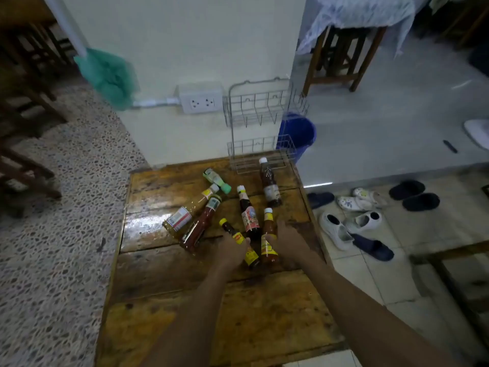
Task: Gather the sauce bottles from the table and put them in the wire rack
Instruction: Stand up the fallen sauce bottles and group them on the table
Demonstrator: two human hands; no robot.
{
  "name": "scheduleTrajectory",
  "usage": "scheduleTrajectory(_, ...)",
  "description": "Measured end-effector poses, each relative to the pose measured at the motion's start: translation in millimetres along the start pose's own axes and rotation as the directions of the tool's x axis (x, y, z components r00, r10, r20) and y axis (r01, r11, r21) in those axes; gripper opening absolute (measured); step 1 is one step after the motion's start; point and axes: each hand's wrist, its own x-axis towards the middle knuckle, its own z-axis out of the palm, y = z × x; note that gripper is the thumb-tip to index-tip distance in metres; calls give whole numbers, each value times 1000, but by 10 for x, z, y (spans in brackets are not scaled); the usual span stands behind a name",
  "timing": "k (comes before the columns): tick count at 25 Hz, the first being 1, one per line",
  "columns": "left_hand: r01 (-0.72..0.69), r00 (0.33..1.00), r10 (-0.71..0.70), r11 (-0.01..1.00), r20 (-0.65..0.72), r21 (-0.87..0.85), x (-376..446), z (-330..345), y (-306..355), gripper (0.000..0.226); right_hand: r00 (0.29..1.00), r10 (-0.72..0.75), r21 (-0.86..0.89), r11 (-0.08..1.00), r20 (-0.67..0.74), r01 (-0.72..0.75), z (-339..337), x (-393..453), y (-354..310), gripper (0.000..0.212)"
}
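Head view, the only one: wire rack [260, 133] stands at the far edge of the table [164, 300], against the wall by the corner; both its tiers look bare, no bottle in either, so by my read nothing is racked yet and the job is at its start.

Seven sauce bottles lie on their sides on the wet-looking wood, all w/ caps on: green-capped bottle [215, 180] farthest left-back; pale amber bottle [189, 210] and red sauce bottle [202, 223] crossing next to it; tall dark bottle [269, 182] nearest the rack, its cap just under the lower tier; red-label bottle [248, 213] in the middle; small dark bottle [239, 241] w/ yellow cap and label; orange chili bottle [267, 237] w/ yellow label, closest to the right edge.

Left hand [232, 247] is on the small dark bottle, fingers curled over its body, looks like a grip though the far side of the fingers is hidden; right hand [287, 241] is wrapped on the orange chili bottle at its mid-body, fingers bent round it; neither bottle looks lifted, both seem to rest on the table.

Left to do, as I judge: lift these two, carry fwd to the rack, stand them in a tier; then five more trips' worth.

Floor at right holds shoes [352, 223] and a blue bucket [300, 133] behind the rack.
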Motion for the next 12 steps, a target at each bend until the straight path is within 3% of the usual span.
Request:
scheduleTrajectory(2, 63, 997, -68, 994, -47, -88, 128, 127, 49, 63, 999, 52, 69, 996, -2, -52, 42, 179, 81, 64)
scheduleTrajectory(5, 167, 977, -182, 976, -108, -137, 235, 276, 49, 74, 991, 125, 137, 982, 46, -130, 152, 353, 161, 70)
scheduleTrajectory(8, 184, 966, -210, 968, -150, -172, 268, 402, 47, 86, 985, 165, 156, 973, 51, -171, 204, 455, 228, 76)
scheduleTrajectory(12, 219, 956, -251, 956, -152, -196, 326, 423, -5, 82, 982, 174, 188, 965, 68, -184, 217, 509, 252, 62)
